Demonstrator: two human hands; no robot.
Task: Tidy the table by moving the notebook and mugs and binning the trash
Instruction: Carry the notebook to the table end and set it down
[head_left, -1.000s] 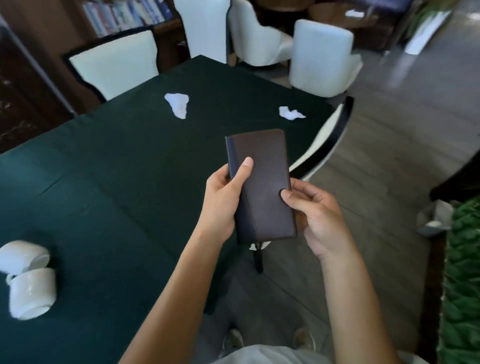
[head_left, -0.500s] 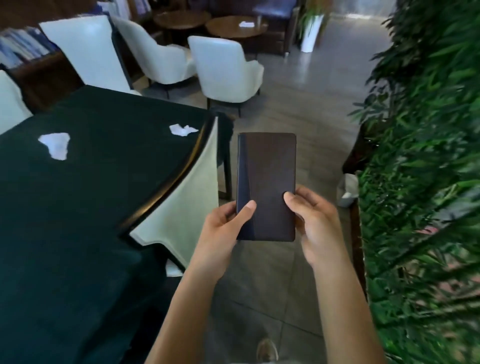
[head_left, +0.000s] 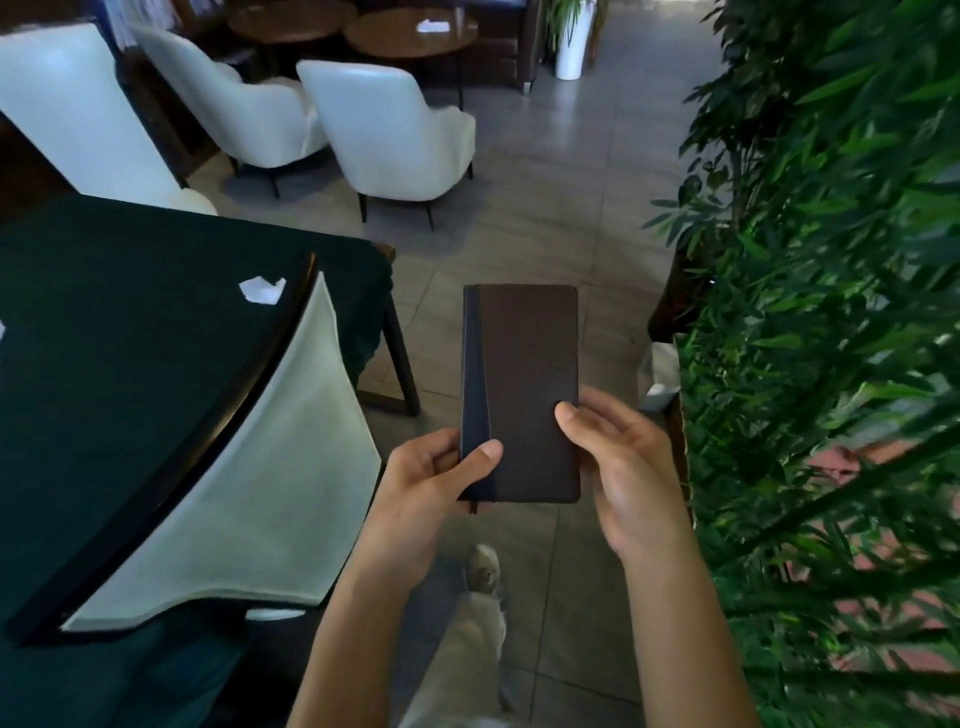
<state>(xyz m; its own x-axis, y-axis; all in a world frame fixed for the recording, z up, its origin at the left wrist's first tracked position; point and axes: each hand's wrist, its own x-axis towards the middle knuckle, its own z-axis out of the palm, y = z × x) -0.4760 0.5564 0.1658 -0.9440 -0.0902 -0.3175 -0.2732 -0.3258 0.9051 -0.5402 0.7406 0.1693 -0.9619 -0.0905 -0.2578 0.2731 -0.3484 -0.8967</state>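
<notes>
slim dark-brown leather-look notebook with navy spine (head_left: 522, 384) | off the green-clothed counter (head_left: 130, 332), over floor, 12 o'clock of body | left hand (head_left: 431, 488) pinches spine, right hand (head_left: 618, 462) clasps opposite edge | likely light, stiff, smooth; hold long edges | white paper scrap (head_left: 261, 289) at 10 o'clock

Grey tiled floor (head_left: 566, 208), dim and faintly glossy. Dark green cloth over the tabletop (head_left: 119, 332) at left, with a black-framed cream chair (head_left: 249, 493) tucked against its edge. Beyond, two white armchairs (head_left: 395, 135) facing round wooden coffee tables (head_left: 410, 34). White planter (head_left: 570, 49) at the far end. Dense green foliage (head_left: 831, 312) down the right side.
</notes>
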